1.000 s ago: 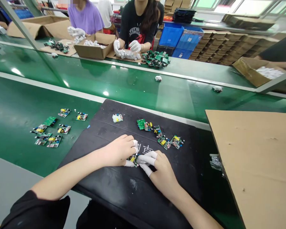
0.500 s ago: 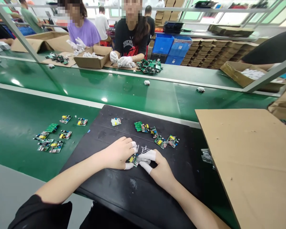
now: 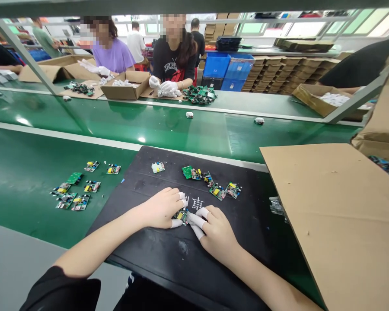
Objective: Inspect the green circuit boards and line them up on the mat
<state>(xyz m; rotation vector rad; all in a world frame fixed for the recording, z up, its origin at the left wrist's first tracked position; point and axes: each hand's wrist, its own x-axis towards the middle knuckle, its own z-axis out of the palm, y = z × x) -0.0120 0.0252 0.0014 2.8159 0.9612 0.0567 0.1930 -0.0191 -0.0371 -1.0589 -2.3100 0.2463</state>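
My left hand (image 3: 162,209), with white finger cots, grips a small circuit board (image 3: 180,216) low over the black mat (image 3: 142,250). At the board's right edge, my right hand (image 3: 215,226) has its cot-covered fingers pressed together; what they pinch, if anything, is too small to make out. Beyond my hands, a board with white material on it (image 3: 157,167) lies on the mat. Several more boards sit to its right, among them a green one turned face down (image 3: 187,172) and one with a yellow part (image 3: 217,192).
On the green surface at left lie several boards (image 3: 81,202). A cardboard sheet (image 3: 337,216) covers the right side. Past a white rail (image 3: 84,138), a green belt (image 3: 142,121) carries small white-topped pieces (image 3: 189,115). People with white gloves sit opposite, beside cardboard boxes (image 3: 121,91).
The camera view has shifted slightly. My right fingers have changed their pose beside the board, while my left hand keeps its grip. Pieces on the far belt have moved left.
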